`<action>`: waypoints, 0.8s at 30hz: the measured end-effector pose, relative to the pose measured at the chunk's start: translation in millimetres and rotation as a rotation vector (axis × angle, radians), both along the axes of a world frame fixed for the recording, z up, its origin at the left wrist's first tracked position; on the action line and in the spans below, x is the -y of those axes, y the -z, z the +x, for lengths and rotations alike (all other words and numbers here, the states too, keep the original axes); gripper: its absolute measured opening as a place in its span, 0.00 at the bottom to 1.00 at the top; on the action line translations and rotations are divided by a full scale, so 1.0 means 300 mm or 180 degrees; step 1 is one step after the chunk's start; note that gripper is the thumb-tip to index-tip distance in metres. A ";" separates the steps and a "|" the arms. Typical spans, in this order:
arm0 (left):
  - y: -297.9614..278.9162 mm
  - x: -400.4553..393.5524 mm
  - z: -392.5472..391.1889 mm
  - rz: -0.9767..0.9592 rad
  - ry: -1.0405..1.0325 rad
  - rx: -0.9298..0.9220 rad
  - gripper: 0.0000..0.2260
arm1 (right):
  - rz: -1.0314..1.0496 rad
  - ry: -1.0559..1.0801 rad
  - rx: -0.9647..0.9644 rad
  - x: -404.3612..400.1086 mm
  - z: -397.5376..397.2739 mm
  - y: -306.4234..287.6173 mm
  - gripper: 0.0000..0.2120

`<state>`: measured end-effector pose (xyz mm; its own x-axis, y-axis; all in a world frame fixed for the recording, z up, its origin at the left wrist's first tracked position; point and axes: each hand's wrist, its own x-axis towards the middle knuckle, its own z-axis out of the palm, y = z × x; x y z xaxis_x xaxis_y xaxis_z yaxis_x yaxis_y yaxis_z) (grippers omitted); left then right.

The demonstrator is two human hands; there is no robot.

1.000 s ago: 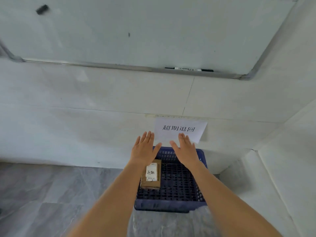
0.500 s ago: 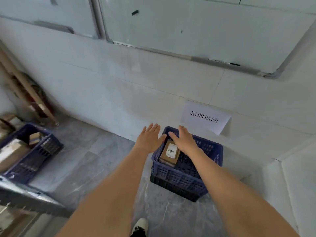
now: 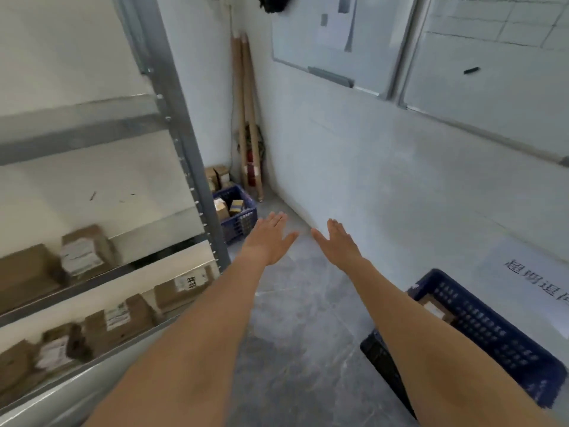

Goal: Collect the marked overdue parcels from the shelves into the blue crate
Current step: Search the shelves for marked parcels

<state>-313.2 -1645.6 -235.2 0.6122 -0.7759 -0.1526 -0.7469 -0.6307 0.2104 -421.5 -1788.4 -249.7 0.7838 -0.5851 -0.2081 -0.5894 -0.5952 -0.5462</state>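
Note:
The blue crate sits on the floor at the lower right, below a paper sign on the wall. A brown parcel with a white label lies inside it, partly hidden by my right forearm. My left hand and my right hand are stretched out flat over the floor, both empty with fingers apart. Metal shelves on the left carry several brown parcels, among them one with a dark-marked label and a box a shelf higher.
A second blue crate with small boxes stands in the far corner beside the shelf post. Long cardboard tubes lean in that corner. Whiteboards hang on the right wall. Grey tiled floor lies between shelves and crate.
The view has swung left from the crate toward the shelves. Both hands have left the crate and now hover empty over the floor; the parcel stays in the crate.

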 end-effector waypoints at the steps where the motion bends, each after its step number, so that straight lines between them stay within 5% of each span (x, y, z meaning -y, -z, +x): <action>1: -0.019 -0.083 0.025 -0.0090 -0.0159 -0.0026 0.28 | -0.0029 -0.0105 0.0042 -0.071 0.050 -0.011 0.35; 10: -0.117 -0.873 0.215 -0.0160 -0.0969 0.0322 0.29 | -0.0012 -0.1110 0.0799 -0.789 0.434 -0.148 0.22; 14: -0.137 -1.242 0.268 -0.0057 -0.1630 0.0379 0.30 | -0.0092 -0.1823 0.0818 -1.097 0.561 -0.193 0.30; 24: -0.275 -1.864 0.146 -0.0454 -0.3588 0.0387 0.26 | 0.0115 -0.3343 0.0801 -1.727 0.764 -0.276 0.31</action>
<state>-269.4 -1086.3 -152.8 0.9757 0.2191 0.0008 0.2088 -0.9311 0.2991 -192.3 -1270.2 -166.9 0.9127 0.4077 0.0254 0.3379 -0.7186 -0.6078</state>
